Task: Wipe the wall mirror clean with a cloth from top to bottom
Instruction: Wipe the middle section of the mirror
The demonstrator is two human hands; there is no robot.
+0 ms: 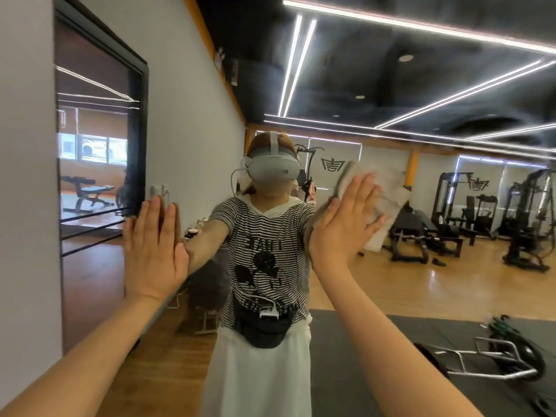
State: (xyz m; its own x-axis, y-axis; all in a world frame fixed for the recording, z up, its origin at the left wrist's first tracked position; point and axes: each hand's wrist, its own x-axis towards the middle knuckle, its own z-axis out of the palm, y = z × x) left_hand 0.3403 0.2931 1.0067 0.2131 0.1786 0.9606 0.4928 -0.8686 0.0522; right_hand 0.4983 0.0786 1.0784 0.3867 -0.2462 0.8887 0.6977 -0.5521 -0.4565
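Now, right hand [340, 224] flat, fingers straight, pressing cloth [382, 194] hanging lengthwise down mirror [391, 290], left hand [153, 254] flat, fingers released

- The room is evenly and fairly brightly lit; long LED strip lights [421, 25] cross the black ceiling and glow white without washing out.
- The wooden floor [421, 284], below and beyond the right hand [343, 224], carries a soft sheen.
- Straight lines bow toward the edges, a wide-angle effect.
- The cloth [382, 194] under the right hand looks smeared, its edges soft.
- The left hand [153, 251] is sharp; the forearms near the bottom corners blur slightly.
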